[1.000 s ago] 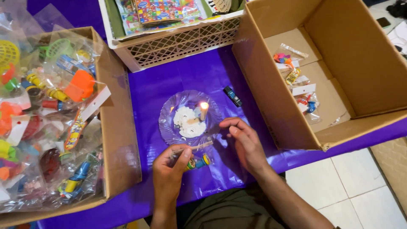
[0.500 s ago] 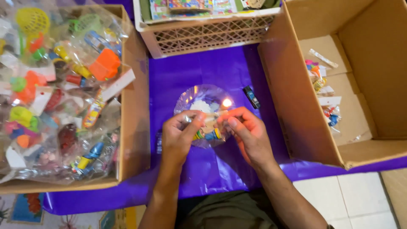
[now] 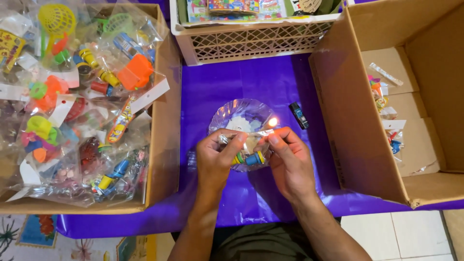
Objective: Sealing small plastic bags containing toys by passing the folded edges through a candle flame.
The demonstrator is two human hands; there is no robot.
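Both hands hold one small clear plastic bag (image 3: 247,155) with little blue, yellow and green toys inside. My left hand (image 3: 216,157) pinches its top left edge and my right hand (image 3: 289,157) pinches the top right edge. The bag's upper edge sits close to a small lit candle flame (image 3: 273,122). Under the bag a round clear dish (image 3: 241,118) with white wax rests on the purple table cover (image 3: 227,82).
A cardboard box (image 3: 164,130) full of bagged colourful toys stands at the left. A larger cardboard box (image 3: 338,125) at the right holds a few small bags. A white lattice crate (image 3: 251,41) sits at the back. A small dark lighter (image 3: 298,115) lies beside the dish.
The hands have lifted the small bag from the table cover up over the dish and toward the flame. The view has shifted so the boxes sit further right.
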